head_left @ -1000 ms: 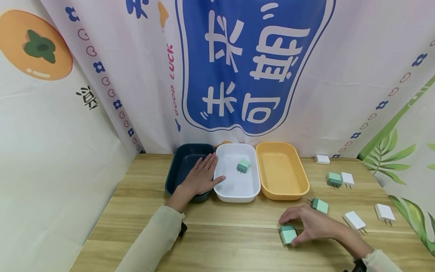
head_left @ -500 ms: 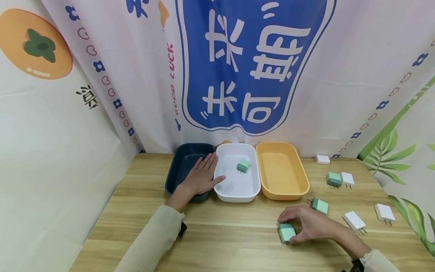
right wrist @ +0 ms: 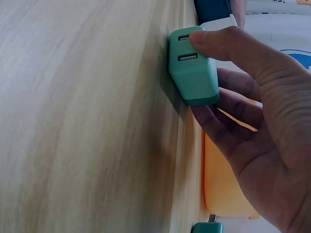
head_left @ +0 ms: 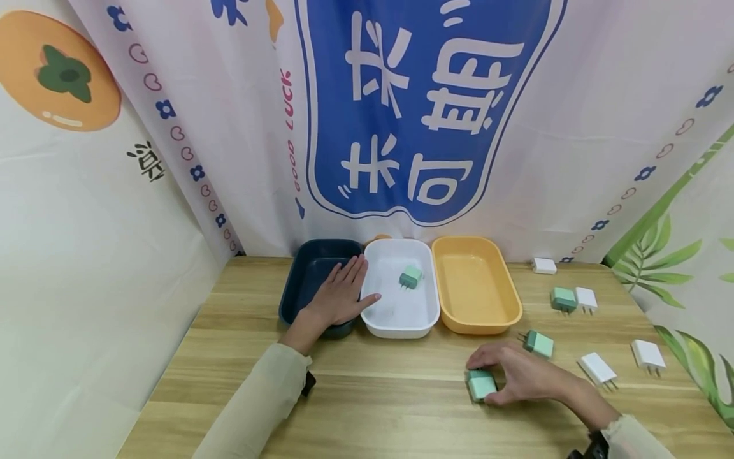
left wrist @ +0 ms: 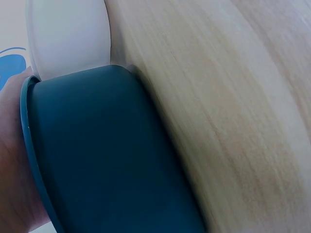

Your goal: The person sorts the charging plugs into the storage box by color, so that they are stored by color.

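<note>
My left hand [head_left: 338, 298] lies with straight fingers over the dark blue tray [head_left: 314, 271], its fingertips at the rim shared with the white tray [head_left: 395, 322]. Thumb and fingers of my right hand [head_left: 518, 375] pinch a green two-port USB charger [head_left: 482, 386] low over the table in front of the yellow tray [head_left: 476, 287]. In the right wrist view the thumb presses near the ports of that charger [right wrist: 194, 68]; whether it touches the wood is unclear. Inside the white tray sits another green charger [head_left: 410, 276].
Behind my right hand lies a green charger [head_left: 539, 344], with another green charger [head_left: 564, 299] farther back. Several white chargers are spread on the right, among them one white charger [head_left: 597, 370] near my right wrist. A printed curtain [head_left: 258, 191] hangs behind the trays.
My right hand and the pinched green charger have shifted slightly left and away from me. My left hand stays on the trays. The head view has tilted a little.
</note>
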`<state>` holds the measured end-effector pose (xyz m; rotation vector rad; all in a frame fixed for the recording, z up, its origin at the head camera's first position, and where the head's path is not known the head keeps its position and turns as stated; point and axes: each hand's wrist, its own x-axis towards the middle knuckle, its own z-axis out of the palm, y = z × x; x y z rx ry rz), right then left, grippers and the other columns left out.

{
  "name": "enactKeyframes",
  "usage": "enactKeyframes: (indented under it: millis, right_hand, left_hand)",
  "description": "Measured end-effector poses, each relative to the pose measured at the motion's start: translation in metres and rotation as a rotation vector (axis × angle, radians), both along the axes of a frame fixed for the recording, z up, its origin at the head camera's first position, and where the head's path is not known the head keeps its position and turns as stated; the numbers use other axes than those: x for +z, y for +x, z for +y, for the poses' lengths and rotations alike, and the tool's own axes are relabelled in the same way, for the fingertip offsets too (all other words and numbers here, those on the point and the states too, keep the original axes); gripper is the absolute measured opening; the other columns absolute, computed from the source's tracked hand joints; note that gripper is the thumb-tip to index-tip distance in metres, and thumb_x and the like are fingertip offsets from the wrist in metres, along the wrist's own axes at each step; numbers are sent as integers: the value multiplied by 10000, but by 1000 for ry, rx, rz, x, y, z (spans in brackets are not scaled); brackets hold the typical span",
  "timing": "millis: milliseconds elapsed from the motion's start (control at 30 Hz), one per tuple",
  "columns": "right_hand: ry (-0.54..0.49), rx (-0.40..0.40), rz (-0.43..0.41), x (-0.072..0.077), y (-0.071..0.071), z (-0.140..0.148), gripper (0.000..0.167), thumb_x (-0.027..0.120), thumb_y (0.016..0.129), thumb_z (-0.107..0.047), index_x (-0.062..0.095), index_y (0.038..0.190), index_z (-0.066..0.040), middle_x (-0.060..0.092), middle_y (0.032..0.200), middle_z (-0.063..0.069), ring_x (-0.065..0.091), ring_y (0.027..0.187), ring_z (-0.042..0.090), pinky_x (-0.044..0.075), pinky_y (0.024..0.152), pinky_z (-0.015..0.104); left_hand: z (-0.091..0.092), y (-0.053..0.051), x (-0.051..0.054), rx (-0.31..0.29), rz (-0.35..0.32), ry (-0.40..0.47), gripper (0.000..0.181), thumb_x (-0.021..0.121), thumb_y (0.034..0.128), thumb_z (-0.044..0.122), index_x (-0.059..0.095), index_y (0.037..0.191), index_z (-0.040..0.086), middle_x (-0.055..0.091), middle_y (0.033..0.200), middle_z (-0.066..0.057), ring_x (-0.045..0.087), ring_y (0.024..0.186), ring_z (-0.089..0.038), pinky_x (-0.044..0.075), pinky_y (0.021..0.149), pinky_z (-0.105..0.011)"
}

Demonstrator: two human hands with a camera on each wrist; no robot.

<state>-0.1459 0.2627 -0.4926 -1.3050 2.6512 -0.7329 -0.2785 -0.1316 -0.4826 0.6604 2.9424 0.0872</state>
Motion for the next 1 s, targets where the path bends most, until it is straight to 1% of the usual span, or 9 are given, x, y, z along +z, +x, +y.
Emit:
enactKeyframes:
  millis: [200,467,633,767,900,1000]
  right_hand:
    - [-6,-9,-42,5,-3,-2,436,902,836,-385,784,1200,-176,741,1198,-97,700,1108,111,607,931,361]
    - [-16,-27,-57,13,-7,-7,496,905,838,-414,778,1222,-127,751,1238,-48,708,1149,161,605,964,404]
    - [-14,-29,-72,20,-9,-11,507,907,835,-396,772,1238,-119,747,1242,-63,702,1148,141,599,977,414]
    - [-24,-24,-49,27,-12,-15,505,910,836,-389,775,1244,-124,742,1246,-86,699,1148,123,602,974,398]
    - [-77,11,10,33,-15,-20,495,932,815,-353,776,1236,-143,751,1230,-79,704,1123,107,610,943,369]
    - [-126,46,55,35,-19,-24,496,953,786,-288,772,1228,-152,766,1193,-46,708,1078,93,616,909,343]
  left_hand:
    - [0,0,0,2,-4,3,969,340,1058,727,-1,1701,86,-42,1782,-67,-18,1654,-256,12,1329,-495]
    - [0,0,0,2,6,0,972,339,1057,729,4,1701,84,-31,1783,-69,-5,1654,-259,30,1330,-502]
    - [0,0,1,3,3,-1,969,338,1058,728,1,1701,87,-31,1783,-68,-18,1653,-250,20,1329,-493]
    - [1,1,2,7,1,5,962,343,1061,720,15,1704,84,-18,1785,-72,-9,1654,-252,23,1330,-493]
    - [0,3,3,4,14,15,957,361,1064,705,43,1705,70,10,1788,-85,14,1655,-261,41,1331,-499]
    - [0,3,3,0,24,17,956,362,1066,702,47,1705,65,17,1788,-90,20,1655,-263,46,1332,-501]
